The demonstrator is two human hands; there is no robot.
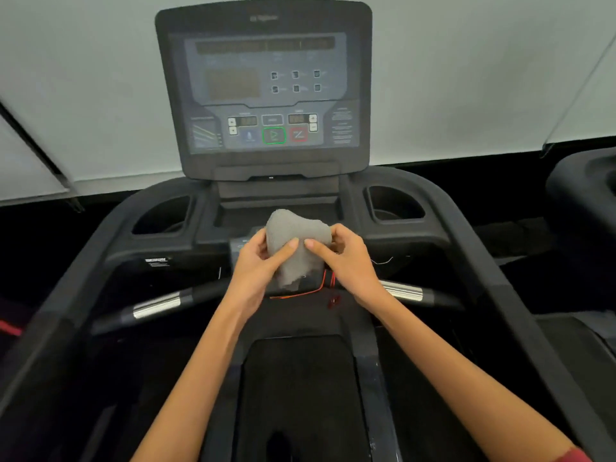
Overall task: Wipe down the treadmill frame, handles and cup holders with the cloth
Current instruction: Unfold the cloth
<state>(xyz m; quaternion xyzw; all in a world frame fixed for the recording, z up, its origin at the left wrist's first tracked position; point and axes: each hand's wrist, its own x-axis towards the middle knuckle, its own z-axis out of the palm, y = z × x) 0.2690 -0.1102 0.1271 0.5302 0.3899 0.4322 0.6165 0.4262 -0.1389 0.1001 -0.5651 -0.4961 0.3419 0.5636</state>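
Observation:
A grey cloth (295, 228) is bunched between both hands, in the air over the middle of the black treadmill frame (443, 248). My left hand (256, 265) grips its left side and my right hand (346, 258) grips its right side, thumbs meeting on the front. Dark cup holders sit at the left (163, 216) and the right (395, 203) of the console tray. Two handles with silver sensor bands reach out below the hands, the left handle (156, 306) and the right handle (405, 291). The cloth hides part of the tray's front edge.
The console screen (266, 91) with a green and a red button stands upright behind the tray. A red safety cord (320, 288) hangs under the cloth. The running belt (300, 395) lies below my forearms. Another machine (586, 195) stands at the right.

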